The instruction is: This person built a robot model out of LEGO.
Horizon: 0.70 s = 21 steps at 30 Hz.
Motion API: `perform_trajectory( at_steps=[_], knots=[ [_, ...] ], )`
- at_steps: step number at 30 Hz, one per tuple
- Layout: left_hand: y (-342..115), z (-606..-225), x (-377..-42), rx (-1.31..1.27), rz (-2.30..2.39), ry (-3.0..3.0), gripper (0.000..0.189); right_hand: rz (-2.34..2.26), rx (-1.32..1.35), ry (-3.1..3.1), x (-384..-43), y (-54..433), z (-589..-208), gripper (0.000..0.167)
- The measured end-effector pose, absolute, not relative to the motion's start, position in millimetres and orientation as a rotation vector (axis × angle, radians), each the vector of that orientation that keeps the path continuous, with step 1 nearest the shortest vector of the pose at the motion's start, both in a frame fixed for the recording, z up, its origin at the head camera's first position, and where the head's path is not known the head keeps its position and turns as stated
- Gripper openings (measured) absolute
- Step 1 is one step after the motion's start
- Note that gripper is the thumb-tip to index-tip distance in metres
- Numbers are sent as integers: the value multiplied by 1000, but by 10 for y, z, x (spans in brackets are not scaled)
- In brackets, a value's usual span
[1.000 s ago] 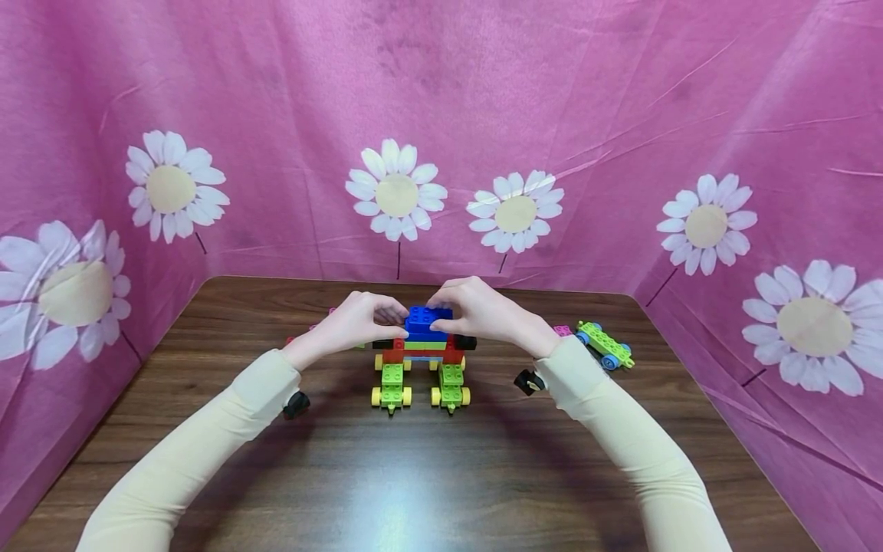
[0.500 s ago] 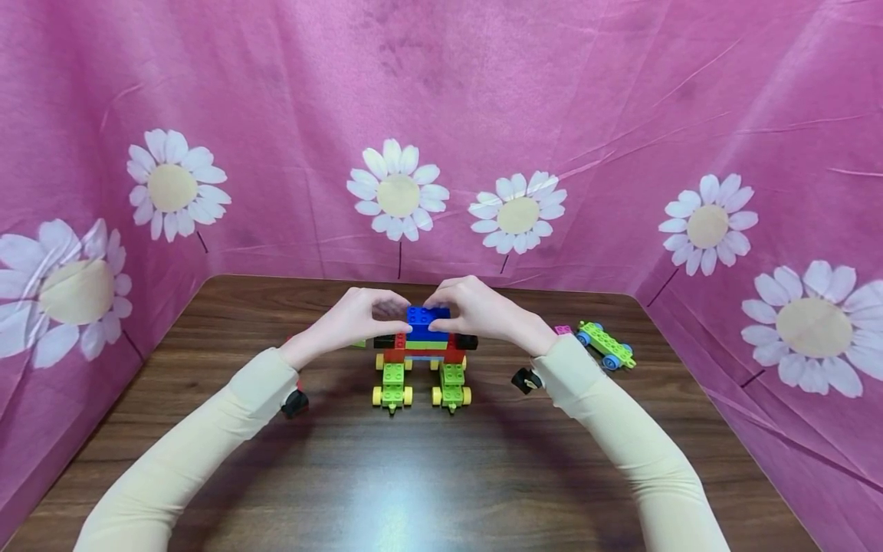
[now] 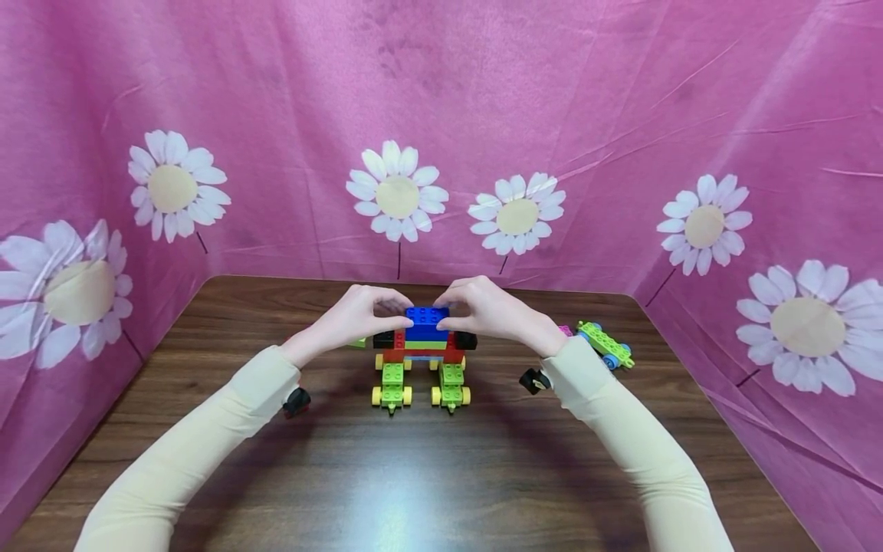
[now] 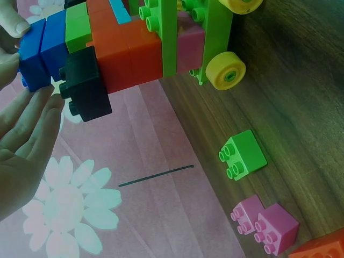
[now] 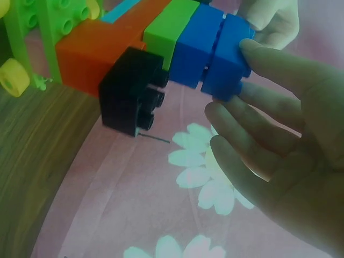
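Observation:
Both hands meet at the top of a toy figure built of large building bricks in the middle of the table. My left hand (image 3: 352, 314) pinches the left end of the topmost blue brick (image 3: 426, 315) between thumb and fingers. At its right end, my right hand (image 3: 488, 310) pinches the same brick. It lies on a second blue brick (image 5: 196, 45), with a thin gap between them in the right wrist view. Below come a lime brick (image 5: 169, 32), red bricks (image 3: 393, 356), black bricks (image 4: 88, 83) sticking out sideways, and two lime wheeled bases (image 3: 451, 376) with yellow wheels.
A lime car base (image 3: 603, 343) with blue wheels stands to the right, near a pink brick (image 3: 565, 330) partly behind the right wrist. Loose green (image 4: 250, 153), pink (image 4: 278, 228) and red (image 4: 322, 247) bricks lie left of the figure. A pink flowered cloth (image 3: 441, 92) hangs behind the table.
My right hand has shifted slightly to the right, showing more of the top blue brick, which now sits straighter over the lower one. My left hand has barely moved.

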<state>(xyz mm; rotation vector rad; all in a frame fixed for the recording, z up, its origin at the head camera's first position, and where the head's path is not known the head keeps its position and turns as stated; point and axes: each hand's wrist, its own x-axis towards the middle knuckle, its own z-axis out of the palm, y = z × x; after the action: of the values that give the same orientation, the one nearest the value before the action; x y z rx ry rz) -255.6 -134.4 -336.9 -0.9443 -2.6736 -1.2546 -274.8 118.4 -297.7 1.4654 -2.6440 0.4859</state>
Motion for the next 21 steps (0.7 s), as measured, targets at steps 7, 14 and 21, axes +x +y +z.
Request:
perform_trajectory(
  at_steps=[7, 14, 21],
  knots=[
    [-1331, -3360, -2554, -959, -1241, -2673, 25, 544, 1463, -2638, -2762, 1238, -3009, 30],
    [-1335, -3353, -2563, -950, -1229, -2682, 24, 550, 1427, -2669, -2774, 1218, -3033, 30],
    [-1329, -3330, -2564, -961, -1199, -2713, 26, 479, 1419, -2689, -2753, 1189, -2994, 30]
  ],
)
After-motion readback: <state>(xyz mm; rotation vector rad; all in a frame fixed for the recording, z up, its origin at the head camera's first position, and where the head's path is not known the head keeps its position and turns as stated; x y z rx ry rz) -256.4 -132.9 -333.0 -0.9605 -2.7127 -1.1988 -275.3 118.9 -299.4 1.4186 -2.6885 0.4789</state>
